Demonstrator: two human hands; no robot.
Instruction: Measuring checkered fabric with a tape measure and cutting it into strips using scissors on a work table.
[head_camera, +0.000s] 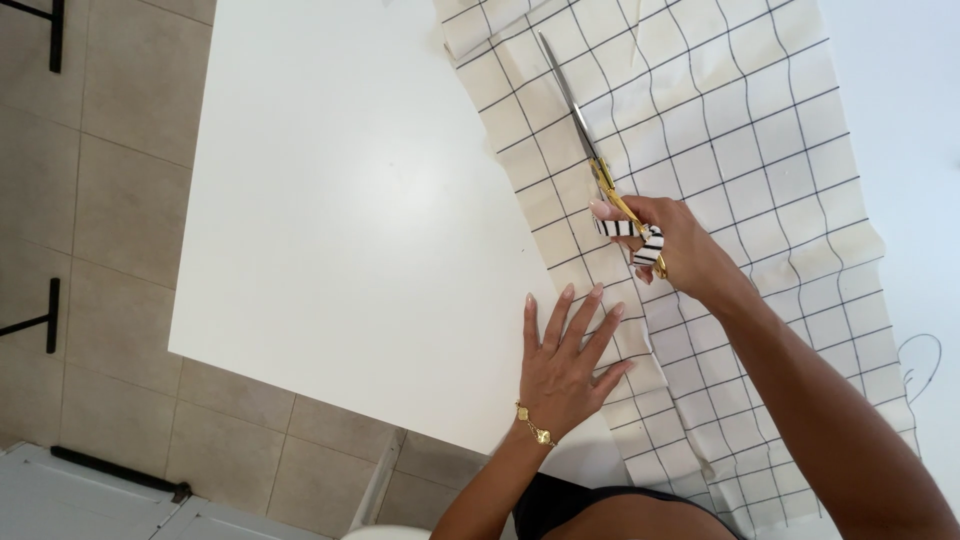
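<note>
Nearest the wearer, the left hand (562, 362) lay flat with fingers spread, its grip wide and holding nothing; the palm rested on the white desk (340, 210) at the fabric's near left edge, the fingertips (597, 291) pressing on the cloth itself; a gold bracelet (534, 428) hung at that wrist. The checked fabric (740, 150), cream with thin dark grid lines, lay spread over the desk's right part, running from the near edge away to the far one; it looked light, soft and limp, with ripples and a creased, wavy margin along its left side, so it would likely slide and bunch on the smooth top unless pinned down flat; pressing it close beside the cut line, as the left hand did, seemed the sound place to hold it. Beyond the left hand, over the fabric, the right hand (672, 245) was closed through the handles of the gold-handled scissors (600, 170), one loop wrapped in black-and-white striped cloth; the long steel blades (566, 92) pointed away toward the fabric's far left part, lying close together; stiff and sharp, the scissors were best held by the loops. Left of the desk, well away from the fabric, showed a beige tiled floor (110, 200).
</note>
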